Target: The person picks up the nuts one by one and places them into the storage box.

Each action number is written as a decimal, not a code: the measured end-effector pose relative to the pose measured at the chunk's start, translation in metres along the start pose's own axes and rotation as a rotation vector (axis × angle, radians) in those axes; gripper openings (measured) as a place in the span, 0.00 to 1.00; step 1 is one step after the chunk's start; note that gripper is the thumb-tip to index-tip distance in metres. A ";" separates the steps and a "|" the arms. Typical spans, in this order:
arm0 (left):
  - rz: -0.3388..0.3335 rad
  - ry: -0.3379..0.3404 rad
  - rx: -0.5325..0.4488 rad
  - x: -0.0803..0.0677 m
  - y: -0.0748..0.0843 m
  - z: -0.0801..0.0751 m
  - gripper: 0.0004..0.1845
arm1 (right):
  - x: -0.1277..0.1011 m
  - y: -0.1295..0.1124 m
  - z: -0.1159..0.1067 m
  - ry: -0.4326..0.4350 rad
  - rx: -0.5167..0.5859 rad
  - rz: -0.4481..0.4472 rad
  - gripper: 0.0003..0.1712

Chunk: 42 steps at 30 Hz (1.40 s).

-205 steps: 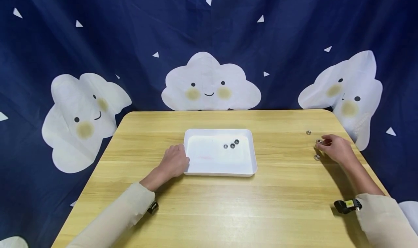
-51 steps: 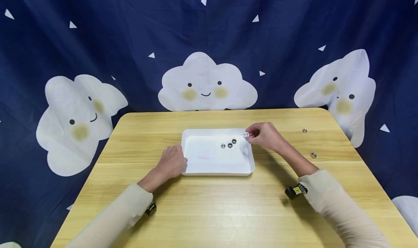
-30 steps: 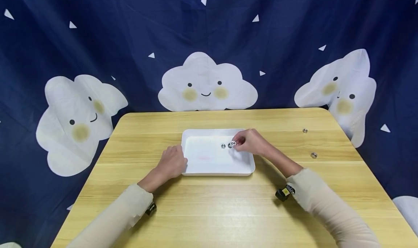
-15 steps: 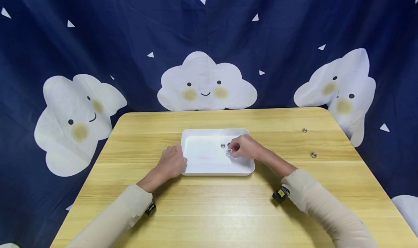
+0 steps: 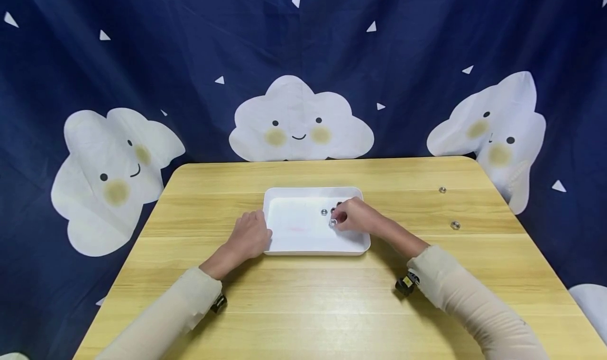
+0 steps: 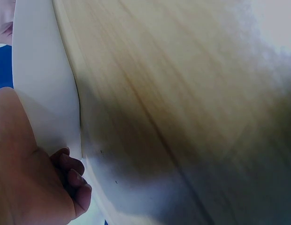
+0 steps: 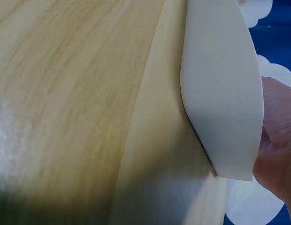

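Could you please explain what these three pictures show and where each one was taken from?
No machine here: a person in cream sleeves works at a wooden table with bare hands. The wide picture comes from a camera worn on the head, looking forward and down. The other two come from small cameras strapped to each wrist; they sit so close that they mostly show blurred table wood and the white tray's edge. In the head view, the left hand rests against the left rim of the white tray. The right hand is over the tray, its fingers pinching a small metal nut. Another nut lies in the tray, and two more nuts lie on the table to the right.
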<state>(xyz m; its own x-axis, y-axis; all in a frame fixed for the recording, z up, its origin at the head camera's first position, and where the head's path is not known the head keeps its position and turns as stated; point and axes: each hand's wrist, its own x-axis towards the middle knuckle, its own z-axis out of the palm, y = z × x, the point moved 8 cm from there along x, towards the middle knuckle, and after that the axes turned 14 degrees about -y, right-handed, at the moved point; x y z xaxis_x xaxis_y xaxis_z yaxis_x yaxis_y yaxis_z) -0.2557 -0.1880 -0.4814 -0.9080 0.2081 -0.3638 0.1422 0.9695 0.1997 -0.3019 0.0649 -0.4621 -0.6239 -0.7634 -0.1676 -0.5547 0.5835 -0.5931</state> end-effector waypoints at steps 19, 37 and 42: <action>0.004 0.005 -0.001 0.000 0.000 0.000 0.15 | 0.003 -0.002 0.001 -0.048 -0.052 0.041 0.10; -0.002 0.006 -0.003 0.001 0.000 0.001 0.16 | 0.004 -0.009 -0.004 -0.078 -0.130 0.082 0.08; -0.005 -0.004 0.003 0.001 0.000 0.002 0.16 | -0.002 -0.006 -0.010 -0.027 -0.097 0.086 0.12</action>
<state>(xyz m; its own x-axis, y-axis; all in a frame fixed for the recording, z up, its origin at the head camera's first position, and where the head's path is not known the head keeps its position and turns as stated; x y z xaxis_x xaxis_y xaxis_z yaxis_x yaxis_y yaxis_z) -0.2556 -0.1872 -0.4838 -0.9070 0.2033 -0.3688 0.1385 0.9710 0.1947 -0.3028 0.0653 -0.4503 -0.6569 -0.7158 -0.2368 -0.5514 0.6703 -0.4966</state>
